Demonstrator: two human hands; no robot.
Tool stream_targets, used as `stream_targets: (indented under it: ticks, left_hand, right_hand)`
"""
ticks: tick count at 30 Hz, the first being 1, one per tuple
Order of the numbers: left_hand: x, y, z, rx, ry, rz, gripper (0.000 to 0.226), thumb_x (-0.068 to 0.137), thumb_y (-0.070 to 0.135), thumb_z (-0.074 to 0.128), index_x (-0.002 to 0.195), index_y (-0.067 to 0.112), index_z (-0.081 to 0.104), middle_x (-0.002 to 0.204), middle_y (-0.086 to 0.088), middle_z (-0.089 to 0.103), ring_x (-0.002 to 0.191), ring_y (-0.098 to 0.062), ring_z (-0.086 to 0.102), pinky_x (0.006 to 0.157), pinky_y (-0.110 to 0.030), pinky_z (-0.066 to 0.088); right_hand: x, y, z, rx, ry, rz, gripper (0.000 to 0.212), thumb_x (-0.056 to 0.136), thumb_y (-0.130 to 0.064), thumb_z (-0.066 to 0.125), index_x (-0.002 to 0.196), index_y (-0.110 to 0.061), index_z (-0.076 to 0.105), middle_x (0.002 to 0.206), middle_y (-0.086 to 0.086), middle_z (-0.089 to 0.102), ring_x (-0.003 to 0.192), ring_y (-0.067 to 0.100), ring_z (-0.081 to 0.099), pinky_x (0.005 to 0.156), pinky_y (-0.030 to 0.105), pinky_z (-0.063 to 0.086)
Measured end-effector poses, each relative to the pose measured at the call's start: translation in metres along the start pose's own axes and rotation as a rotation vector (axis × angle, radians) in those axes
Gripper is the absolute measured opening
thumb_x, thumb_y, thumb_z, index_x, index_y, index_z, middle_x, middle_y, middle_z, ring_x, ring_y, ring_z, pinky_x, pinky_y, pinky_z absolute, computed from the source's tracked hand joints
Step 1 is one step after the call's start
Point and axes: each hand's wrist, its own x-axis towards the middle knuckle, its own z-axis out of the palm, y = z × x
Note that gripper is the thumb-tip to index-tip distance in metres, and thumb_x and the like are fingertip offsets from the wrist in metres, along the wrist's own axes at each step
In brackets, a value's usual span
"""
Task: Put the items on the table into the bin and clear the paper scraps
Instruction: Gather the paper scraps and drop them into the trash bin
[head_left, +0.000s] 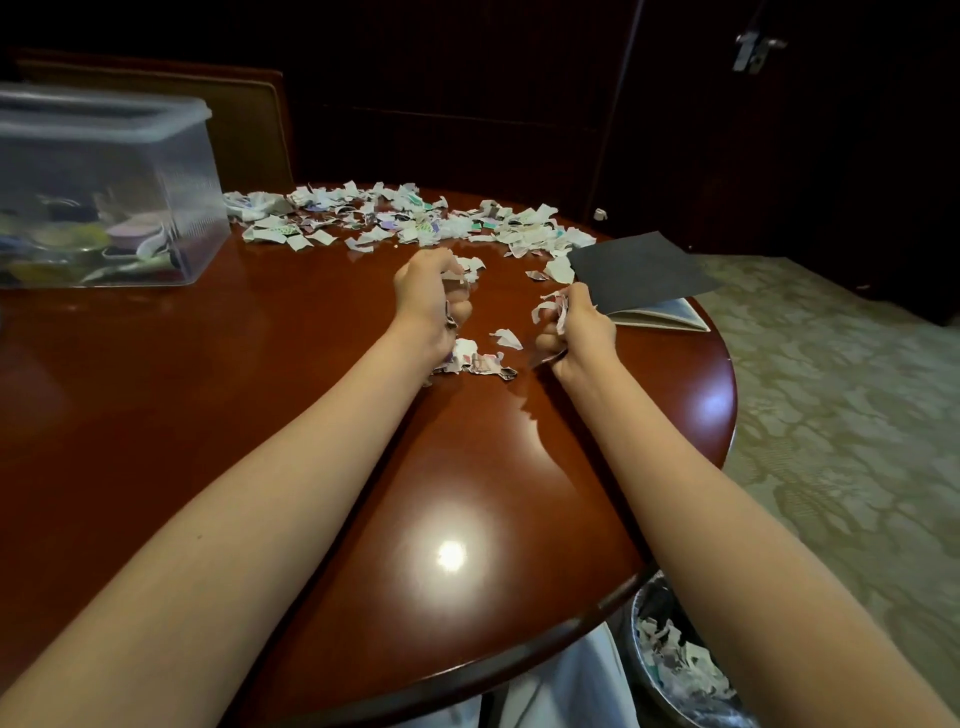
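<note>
Our left hand (431, 304) and right hand (574, 335) each clench torn white paper scraps (415, 228) over the glossy red-brown worktop (260, 389), more strewn left-to-right just beyond, the round scrap-filled wastebasket (680, 670) near-right, nearest the right hand.

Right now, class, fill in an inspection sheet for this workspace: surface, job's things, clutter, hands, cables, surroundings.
Surface: glossy round wooden table, bright glare spot.
Job's things: paper scraps strewn across the far side; clear bin at left, items inside; waste basket below the edge, scraps inside.
Clutter: black-covered booklet at right.
Hands: left hand and right hand each grip scraps.
Cables: nothing seen.
Surroundings: chair behind, patterned carpet, dark cabinets.
</note>
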Motion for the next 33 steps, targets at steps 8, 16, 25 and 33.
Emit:
stream_targets:
  ticks: [8,16,25,33]
  left_hand:
    - [-0.02,-0.004,0.036,-0.302,-0.066,-0.188,0.028,0.086,0.001,0.035,0.062,0.015,0.029,0.034,0.005,0.025,0.026,-0.006,0.022,0.029,-0.011,0.02]
    - [-0.038,-0.033,0.097,-0.301,-0.167,-0.273,0.033,0.085,0.002,0.036,0.058,0.015,0.024,0.033,0.006,0.027,0.026,-0.006,0.021,0.03,-0.01,0.017]
    - [-0.076,-0.076,0.17,-0.267,-0.332,-0.392,0.034,0.083,0.0,0.037,0.056,0.017,0.023,0.035,0.006,0.025,0.026,-0.006,0.019,0.029,-0.012,0.016]
    - [-0.119,-0.125,0.218,-0.213,-0.417,-0.516,0.034,0.081,-0.003,0.037,0.054,0.015,0.026,0.034,0.005,0.026,0.026,-0.008,0.018,0.03,-0.011,0.014]
  right_hand:
    - [0.0,-0.017,-0.016,0.276,-0.103,0.127,0.028,0.092,-0.013,0.041,0.064,-0.011,0.038,0.047,0.001,0.041,0.021,0.005,0.022,0.024,0.012,0.015]
    - [-0.002,-0.057,-0.068,0.389,-0.137,0.034,0.029,0.094,-0.01,0.034,0.065,-0.011,0.034,0.034,-0.002,0.039,0.019,0.004,0.019,0.022,0.013,0.016]
    - [0.0,-0.086,-0.159,0.475,-0.054,-0.083,0.034,0.092,-0.005,0.024,0.059,-0.014,0.028,0.033,-0.003,0.035,0.019,0.004,0.016,0.023,0.012,0.012]
    - [-0.009,-0.094,-0.241,0.531,0.104,-0.119,0.033,0.092,-0.007,0.027,0.06,-0.013,0.029,0.034,-0.004,0.034,0.02,0.005,0.016,0.024,0.012,0.012]
